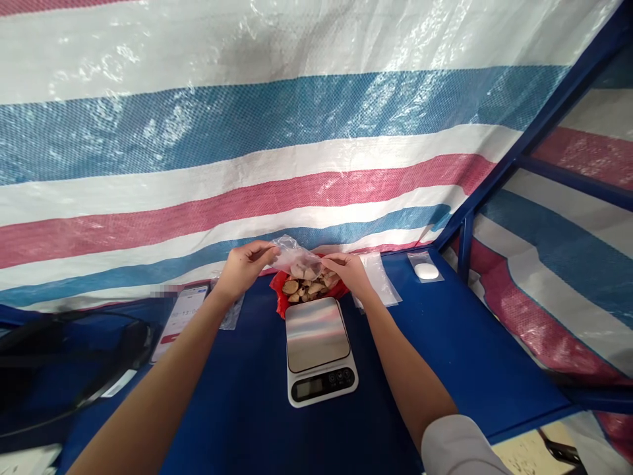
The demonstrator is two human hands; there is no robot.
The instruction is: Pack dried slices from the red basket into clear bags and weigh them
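My left hand (247, 265) pinches one side of a clear plastic bag (293, 253), and my right hand (346, 270) pinches the other side. The bag is stretched between them above a red bag (281, 305) whose mouth lies open. Pale brown dried slices (310, 287) fill the red bag; their exact kind I cannot make out. Whether the clear bag has anything in it is hard to tell, as the slices show through it. Just in front stands a white kitchen scale (318, 336) with a bare metal plate.
Flat clear bags (382, 280) lie right of my right hand. Farther right is a small bag with a white item (426, 271). A phone (182, 316) and another clear bag (232, 315) lie at left, near black cables (119, 330). Striped sheeting (247, 191) closes off the back.
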